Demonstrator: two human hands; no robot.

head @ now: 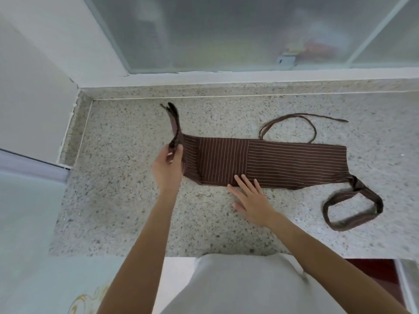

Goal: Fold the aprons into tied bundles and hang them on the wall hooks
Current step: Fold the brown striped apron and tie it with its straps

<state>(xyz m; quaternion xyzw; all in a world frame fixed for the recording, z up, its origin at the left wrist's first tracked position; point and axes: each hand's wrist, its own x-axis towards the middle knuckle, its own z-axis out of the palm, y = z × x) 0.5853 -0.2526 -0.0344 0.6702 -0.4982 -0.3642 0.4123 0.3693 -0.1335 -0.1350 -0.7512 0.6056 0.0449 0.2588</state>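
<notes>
Left hand pinches the lifted left end of the brown pinstriped cloth apron folded into a strip on the speckled stone surface, right hand flat, pinning its near edge; soft, light, floppy, so grip folded ends.

Speckled stone countertop with a raised lip of the same stone along its rear and left edges. Behind the rear lip, a white sill carries a frosted-glass sliding window with pale frame bars; a small metal latch sits at the bottom rail, and blurred coloured shapes show through the glass. Plain white wall at left. Dark red floor visible at lower right.
</notes>
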